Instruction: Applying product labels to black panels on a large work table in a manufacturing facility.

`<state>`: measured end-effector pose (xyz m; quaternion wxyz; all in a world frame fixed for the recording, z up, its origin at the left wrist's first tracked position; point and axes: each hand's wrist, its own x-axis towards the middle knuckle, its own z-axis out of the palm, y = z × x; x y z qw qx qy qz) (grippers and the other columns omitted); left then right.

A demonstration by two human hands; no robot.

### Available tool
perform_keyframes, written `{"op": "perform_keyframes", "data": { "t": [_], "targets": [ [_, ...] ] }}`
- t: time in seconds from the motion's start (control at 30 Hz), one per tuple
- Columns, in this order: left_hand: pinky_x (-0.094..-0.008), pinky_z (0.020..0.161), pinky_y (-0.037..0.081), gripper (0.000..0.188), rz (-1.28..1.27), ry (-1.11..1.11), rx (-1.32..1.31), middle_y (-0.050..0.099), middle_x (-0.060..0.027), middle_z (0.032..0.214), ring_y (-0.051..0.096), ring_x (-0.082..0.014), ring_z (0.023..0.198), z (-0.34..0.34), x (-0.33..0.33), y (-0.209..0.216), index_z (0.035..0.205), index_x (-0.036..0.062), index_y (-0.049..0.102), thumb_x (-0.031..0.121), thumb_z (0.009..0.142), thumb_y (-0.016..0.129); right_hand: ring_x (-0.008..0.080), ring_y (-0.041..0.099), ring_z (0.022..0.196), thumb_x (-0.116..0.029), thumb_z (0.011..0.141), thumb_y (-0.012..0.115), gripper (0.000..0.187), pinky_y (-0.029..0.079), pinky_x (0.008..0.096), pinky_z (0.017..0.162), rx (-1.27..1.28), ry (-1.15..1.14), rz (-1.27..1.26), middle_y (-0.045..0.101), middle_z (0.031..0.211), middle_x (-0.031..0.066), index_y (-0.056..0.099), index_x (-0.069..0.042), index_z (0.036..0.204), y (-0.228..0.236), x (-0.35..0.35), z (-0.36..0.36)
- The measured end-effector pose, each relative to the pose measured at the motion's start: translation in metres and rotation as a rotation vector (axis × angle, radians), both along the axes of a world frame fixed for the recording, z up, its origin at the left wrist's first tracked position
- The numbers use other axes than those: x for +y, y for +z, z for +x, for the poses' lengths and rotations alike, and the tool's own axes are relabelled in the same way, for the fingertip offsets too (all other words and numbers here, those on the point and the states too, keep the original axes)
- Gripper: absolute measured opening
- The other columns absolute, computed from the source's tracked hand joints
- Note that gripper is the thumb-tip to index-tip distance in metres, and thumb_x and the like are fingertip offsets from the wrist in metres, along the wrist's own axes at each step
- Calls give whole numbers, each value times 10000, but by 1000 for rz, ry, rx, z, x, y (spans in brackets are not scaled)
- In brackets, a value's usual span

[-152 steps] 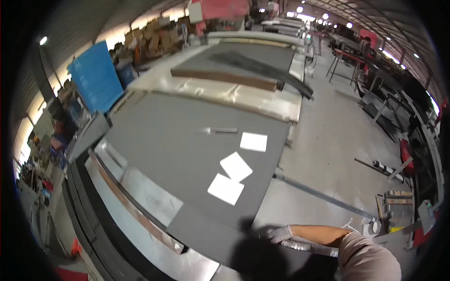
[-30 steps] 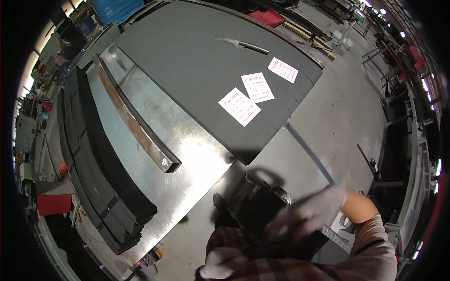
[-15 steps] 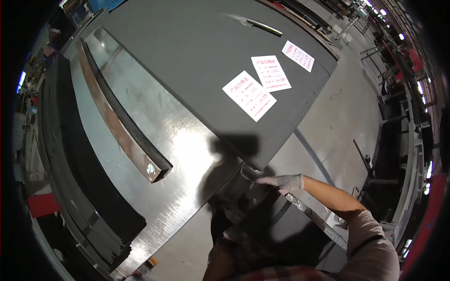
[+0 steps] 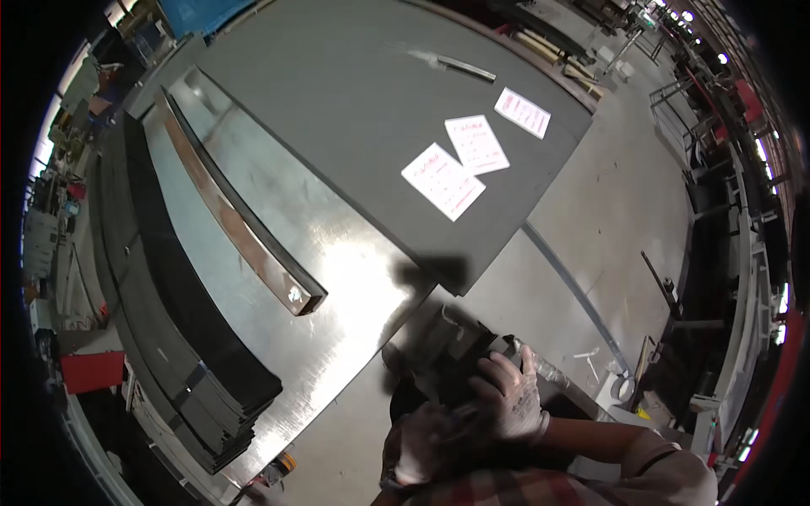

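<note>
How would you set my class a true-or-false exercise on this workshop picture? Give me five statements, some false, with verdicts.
1. Three white cards lie on the grey sheet. True.
2. The brown bar lies on the grey sheet. False: it lies on the shiny metal table.
3. The right hand wears a pale glove. True.
4. The right hand is touching the white cards. False: it is apart from them, lower in the picture, by a dark thing.
5. The stack of black strips lies to the right of the brown bar. False: it lies to the left.
</note>
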<state>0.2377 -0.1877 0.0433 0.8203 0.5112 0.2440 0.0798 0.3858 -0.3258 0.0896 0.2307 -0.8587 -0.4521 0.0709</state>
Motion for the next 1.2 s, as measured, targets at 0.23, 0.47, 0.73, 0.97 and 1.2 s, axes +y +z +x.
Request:
{"op": "perform_keyframes", "data": {
  "t": [0.23, 0.47, 0.73, 0.97, 1.2],
  "targets": [
    [-364, 935, 458, 377, 795, -469, -169, 618, -175, 1129, 587, -290, 1087, 137, 30, 21, 1202, 46, 573, 255, 889, 604, 237, 639, 813, -268, 787, 713, 392, 496, 356, 738, 982, 520, -41, 650, 907, 117, 626, -26, 1082, 46, 12, 61],
    [-354, 966, 428, 330, 783, -764, 18, 591, -169, 1175, 553, -298, 1132, 161, 16, -23, 1247, 67, 540, 235, 970, 480, 294, 673, 903, -321, 884, 527, 284, 537, 390, 748, 205, 63, -826, 695, 951, 136, 711, -119, 958, -8, -5, 145],
    [-378, 964, 426, 372, 870, -608, -106, 543, -189, 1222, 535, -337, 1128, 165, 12, -6, 1251, 46, 519, 228, 927, 518, 326, 657, 945, -419, 840, 562, 376, 508, 456, 806, 213, -498, -702, 688, 958, 164, 709, -83, 922, -87, -96, 164],
    [-333, 961, 413, 764, -37, -11, 442, 579, -151, 1236, 544, -236, 1104, 44, -15, -32, 1357, -34, 425, 361, 785, 742, 188, 570, 962, -409, 788, 721, 511, 450, 327, 855, 1043, -132, -457, 620, 1015, 72, 594, -58, 1137, -11, -230, 57],
    [-352, 940, 471, 574, -593, 117, -205, 612, -139, 1110, 580, -266, 1070, 46, 124, 94, 1220, -3, 530, 490, 925, 515, 266, 548, 1110, -315, 789, 734, 566, 431, 391, 939, 883, -168, -500, 546, 1212, 124, 510, -30, 1224, 104, -276, -57]
  ]
}}
